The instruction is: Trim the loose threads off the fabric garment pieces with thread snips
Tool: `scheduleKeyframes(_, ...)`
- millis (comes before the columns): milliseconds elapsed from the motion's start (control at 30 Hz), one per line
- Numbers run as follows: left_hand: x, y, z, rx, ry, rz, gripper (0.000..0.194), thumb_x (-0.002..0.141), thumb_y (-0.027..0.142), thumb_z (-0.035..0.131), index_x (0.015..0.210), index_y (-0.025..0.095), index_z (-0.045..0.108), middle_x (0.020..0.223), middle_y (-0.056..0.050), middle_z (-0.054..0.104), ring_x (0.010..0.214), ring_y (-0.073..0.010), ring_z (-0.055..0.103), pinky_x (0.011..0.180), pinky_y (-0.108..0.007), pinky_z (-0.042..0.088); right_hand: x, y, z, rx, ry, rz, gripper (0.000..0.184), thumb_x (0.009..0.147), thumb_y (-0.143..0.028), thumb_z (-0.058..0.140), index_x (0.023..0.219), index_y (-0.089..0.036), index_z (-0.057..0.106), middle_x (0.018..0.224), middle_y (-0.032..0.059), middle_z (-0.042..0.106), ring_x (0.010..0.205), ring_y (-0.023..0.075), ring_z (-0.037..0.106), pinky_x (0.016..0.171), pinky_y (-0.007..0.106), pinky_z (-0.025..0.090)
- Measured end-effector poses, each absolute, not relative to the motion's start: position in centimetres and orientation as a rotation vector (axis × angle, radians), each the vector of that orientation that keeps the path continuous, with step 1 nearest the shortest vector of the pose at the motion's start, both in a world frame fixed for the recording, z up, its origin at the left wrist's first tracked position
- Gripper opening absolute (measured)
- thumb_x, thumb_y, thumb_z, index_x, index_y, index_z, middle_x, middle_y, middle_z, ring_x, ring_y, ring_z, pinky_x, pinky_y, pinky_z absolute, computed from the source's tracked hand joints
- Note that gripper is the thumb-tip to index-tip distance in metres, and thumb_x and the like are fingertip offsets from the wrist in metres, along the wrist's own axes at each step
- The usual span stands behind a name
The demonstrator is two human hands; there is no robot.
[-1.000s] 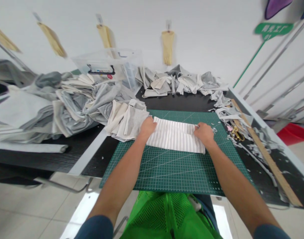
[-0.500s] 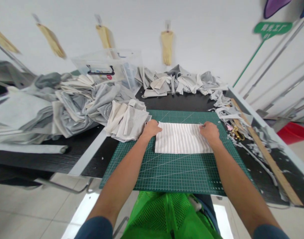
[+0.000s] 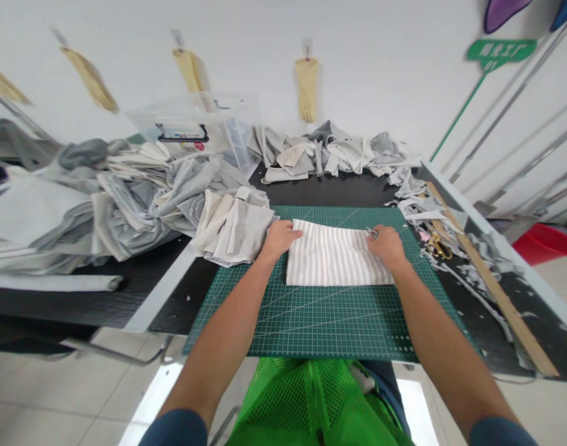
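A folded piece of grey-and-white striped cloth (image 3: pixel 337 257) lies on the green cutting mat (image 3: pixel 311 322). My left hand (image 3: pixel 281 238) pinches its upper left corner, and that corner is lifted slightly. At the opposite end, my right hand (image 3: pixel 386 244) is closed on the cloth's upper right corner. A small metallic thing (image 3: pixel 372 233) pokes out by the right fingers; its kind is too small to make out. Close beside my left hand sits a stack of folded grey and cream cloths (image 3: pixel 239 223), overlapping the mat's edge.
Heaped grey fabric (image 3: pixel 125 210) covers the table's left side, before a clear plastic box (image 3: pixel 186 127). More cloth pieces (image 3: pixel 325 152) lie along the back. At right are gold-handled scissors (image 3: pixel 439 248), fabric scraps (image 3: pixel 481 266) and a long wooden ruler (image 3: pixel 497 288). A red bucket (image 3: pixel 546 243) stands beyond.
The cloth's upper left corner has risen a little in my left hand's pinch. My right hand has shifted slightly left along the top edge, still gripping. The camera view has moved a little.
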State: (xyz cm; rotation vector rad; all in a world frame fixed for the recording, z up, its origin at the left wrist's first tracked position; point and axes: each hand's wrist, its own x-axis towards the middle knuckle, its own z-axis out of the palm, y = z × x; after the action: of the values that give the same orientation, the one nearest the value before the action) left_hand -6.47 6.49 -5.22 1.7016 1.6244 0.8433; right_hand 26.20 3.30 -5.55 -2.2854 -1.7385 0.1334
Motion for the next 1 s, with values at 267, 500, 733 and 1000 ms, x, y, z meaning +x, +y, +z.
scheduleKeyframes(267, -6.4, 7.0, -5.2, 1.938, 1.823, 0.745, 0.030, 0.096, 0.035, 0.052, 0.074, 0.018, 0.063, 0.077, -0.006, 0.069, 0.082, -0.0198, 0.063, 0.075, -0.029, 0.044, 25.0, 2.3, -3.8, -2.052, -1.633, 0.149, 0.030, 0.099, -0.026, 0.051, 0.117, -0.013, 0.071, 0.119, 0.0199, 0.071, 0.107, 0.0265, 0.069, 0.093, 0.033, 0.049)
scheduleKeyframes(500, -6.7, 7.2, -5.1, 1.833, 1.878, 0.729, 0.026, 0.100, 0.021, 0.039, 0.087, 0.018, 0.061, 0.090, -0.009, 0.071, 0.092, -0.0211, 0.065, 0.081, -0.030, 0.047, 23.1, 1.5, -4.6, -1.919, -1.745, 0.810, 0.029, 0.102, -0.025, 0.048, 0.116, -0.015, 0.070, 0.093, 0.0126, 0.078, 0.070, 0.0194, 0.073, 0.071, 0.030, 0.056)
scheduleKeyframes(733, -7.4, 5.4, -4.2, 1.569, 1.670, 0.656, 0.036, 0.086, 0.040, 0.070, 0.112, 0.017, 0.058, 0.096, -0.011, 0.074, 0.077, -0.0239, 0.070, 0.064, -0.031, 0.051, 23.4, 1.8, -4.4, -1.918, -1.871, 0.570, 0.031, 0.094, -0.010, 0.055, 0.119, -0.017, 0.072, 0.112, 0.0126, 0.077, 0.113, 0.0253, 0.070, 0.104, 0.033, 0.048)
scheduleKeyframes(1000, -7.3, 4.5, -1.1, 1.361, 1.261, 0.980, 0.051, 0.070, 0.016, 0.066, 0.120, 0.015, 0.058, 0.106, -0.009, 0.073, 0.085, -0.0197, 0.070, 0.072, -0.028, 0.055, 17.7, -0.9, -4.5, -1.354, -1.368, 1.428, 0.020, 0.099, -0.020, 0.059, 0.115, -0.013, 0.068, 0.109, 0.0138, 0.074, 0.092, 0.0182, 0.073, 0.079, 0.031, 0.064)
